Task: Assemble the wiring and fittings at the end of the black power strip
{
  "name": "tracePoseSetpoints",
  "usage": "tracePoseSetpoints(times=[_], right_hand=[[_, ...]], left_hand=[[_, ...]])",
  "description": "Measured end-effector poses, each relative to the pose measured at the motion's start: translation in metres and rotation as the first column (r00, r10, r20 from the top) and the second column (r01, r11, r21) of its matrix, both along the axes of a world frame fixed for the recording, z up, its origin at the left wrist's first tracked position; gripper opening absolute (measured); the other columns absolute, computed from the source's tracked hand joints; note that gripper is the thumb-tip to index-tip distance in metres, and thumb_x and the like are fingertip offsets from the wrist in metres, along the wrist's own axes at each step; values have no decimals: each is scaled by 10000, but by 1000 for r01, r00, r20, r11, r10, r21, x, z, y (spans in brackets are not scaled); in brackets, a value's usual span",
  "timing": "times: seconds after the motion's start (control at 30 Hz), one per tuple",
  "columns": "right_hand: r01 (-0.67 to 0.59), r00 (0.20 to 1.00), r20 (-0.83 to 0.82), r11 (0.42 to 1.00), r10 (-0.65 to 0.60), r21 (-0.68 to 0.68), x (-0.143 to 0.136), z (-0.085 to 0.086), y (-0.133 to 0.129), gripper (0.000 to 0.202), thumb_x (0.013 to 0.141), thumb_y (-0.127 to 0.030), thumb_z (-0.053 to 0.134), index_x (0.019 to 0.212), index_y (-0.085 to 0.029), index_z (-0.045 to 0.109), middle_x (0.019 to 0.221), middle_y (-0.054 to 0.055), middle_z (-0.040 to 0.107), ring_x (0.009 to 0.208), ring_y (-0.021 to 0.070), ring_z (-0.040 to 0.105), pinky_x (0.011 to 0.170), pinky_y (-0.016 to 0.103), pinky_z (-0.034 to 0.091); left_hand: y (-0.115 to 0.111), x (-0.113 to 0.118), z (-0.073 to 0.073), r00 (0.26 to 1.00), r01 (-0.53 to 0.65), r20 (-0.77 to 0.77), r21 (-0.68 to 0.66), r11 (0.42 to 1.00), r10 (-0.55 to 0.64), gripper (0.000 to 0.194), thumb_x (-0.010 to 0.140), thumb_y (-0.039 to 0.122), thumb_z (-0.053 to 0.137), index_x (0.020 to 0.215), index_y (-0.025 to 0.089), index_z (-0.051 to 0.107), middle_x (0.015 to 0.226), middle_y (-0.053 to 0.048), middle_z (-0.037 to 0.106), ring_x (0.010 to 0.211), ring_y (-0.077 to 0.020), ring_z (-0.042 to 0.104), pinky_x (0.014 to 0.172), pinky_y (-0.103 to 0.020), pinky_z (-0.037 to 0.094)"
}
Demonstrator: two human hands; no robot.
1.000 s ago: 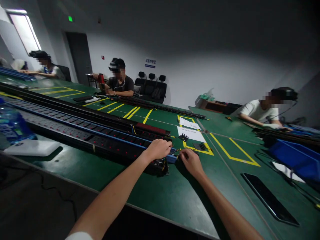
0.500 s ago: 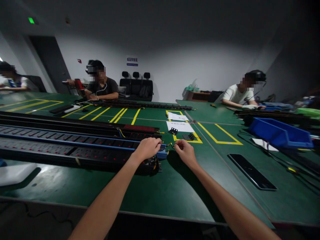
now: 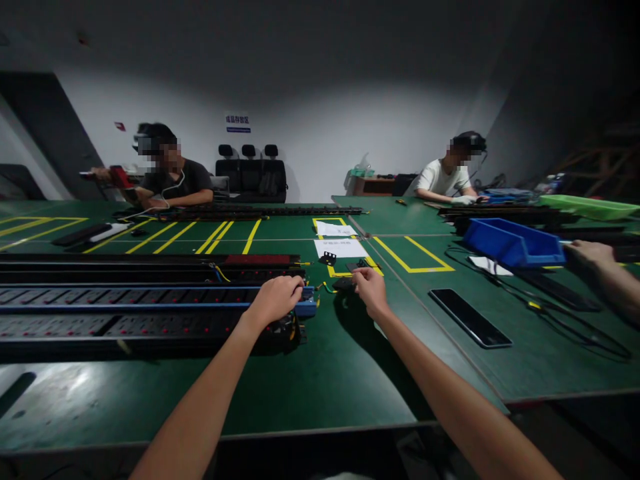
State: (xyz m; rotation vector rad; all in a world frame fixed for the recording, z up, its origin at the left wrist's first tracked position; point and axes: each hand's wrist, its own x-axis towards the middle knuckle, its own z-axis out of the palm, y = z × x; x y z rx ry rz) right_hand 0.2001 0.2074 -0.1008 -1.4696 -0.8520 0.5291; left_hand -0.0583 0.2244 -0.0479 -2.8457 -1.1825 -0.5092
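A green table [image 3: 340, 387] is crossed by a long blue-edged socket strip [image 3: 150, 298], its right end covered by the half-curled left hand [image 3: 277, 298]; whether it is gripped there cannot be told. Just beyond that end, a small dark piece [image 3: 343, 285] is pinched in the right hand's [image 3: 371, 291] nearly closed fingers, and a short yellow-green wire [image 3: 327, 288] is seen between.
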Motion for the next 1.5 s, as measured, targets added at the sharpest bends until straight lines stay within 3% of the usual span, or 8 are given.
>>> tracePoseSetpoints(times=[0.03, 0.1, 0.43, 0.73, 1.03, 1.5], right_hand=[[-13, 991, -133, 1000, 12, -3, -1, 1, 0, 229, 666, -318, 595, 833, -168, 642, 644, -6, 614, 461, 120, 499, 426, 223, 357], [-28, 968, -248, 1000, 26, -3, -4, 2, 0, 229, 669, -328, 595, 828, -163, 617, 618, -24, 581, 416, 95, 467, 377, 200, 314], [-69, 896, -438, 997, 73, 26, -11, 12, -4, 237, 710, -308, 627, 887, -154, 660, 823, 30, 696, 451, 79, 572, 338, 158, 324], [37, 807, -588, 998, -65, -59, -9, 15, -6, 173, 825, -206, 525, 954, -159, 631, 807, 5, 694, 417, 63, 568, 327, 153, 337], [120, 744, -646, 985, -171, -123, -5, 16, -2, 41, 835, -143, 518, 824, -161, 553, 720, -17, 625, 477, 80, 616, 351, 150, 398], [86, 825, -556, 995, -100, -51, -15, 10, -5, 133, 789, -160, 571, 919, -173, 596, 718, -37, 593, 485, 88, 601, 359, 153, 390]], left_hand=[[0, 0, 0, 1000, 0, -1, 2, 1000, 0, 267, 980, 267, 403, 1060, 199, 649, 999, -80, 720, 945, -238, 673, 818, -344, 507], [1, 0, -1, 1000, 4, -2, 5, 1000, -4, 272, 982, 267, 397, 1063, 200, 648, 991, -80, 720, 944, -239, 674, 814, -343, 506], [1, 0, 0, 1000, 14, 13, -2, 1000, -14, 281, 977, 265, 396, 1066, 203, 655, 992, -84, 720, 938, -255, 674, 805, -359, 508], [1, 1, 1, 999, 20, 42, -25, 999, -19, 269, 965, 258, 421, 1062, 203, 666, 995, -91, 722, 938, -258, 670, 815, -360, 505], [1, -1, 1, 1000, 18, 17, -12, 1000, -18, 267, 977, 271, 401, 1065, 213, 646, 1020, -73, 717, 952, -242, 665, 822, -354, 506], [1, -2, 1, 999, 27, 41, -15, 1000, -26, 272, 973, 281, 403, 1058, 218, 653, 1003, -78, 720, 937, -242, 663, 817, -348, 504]])
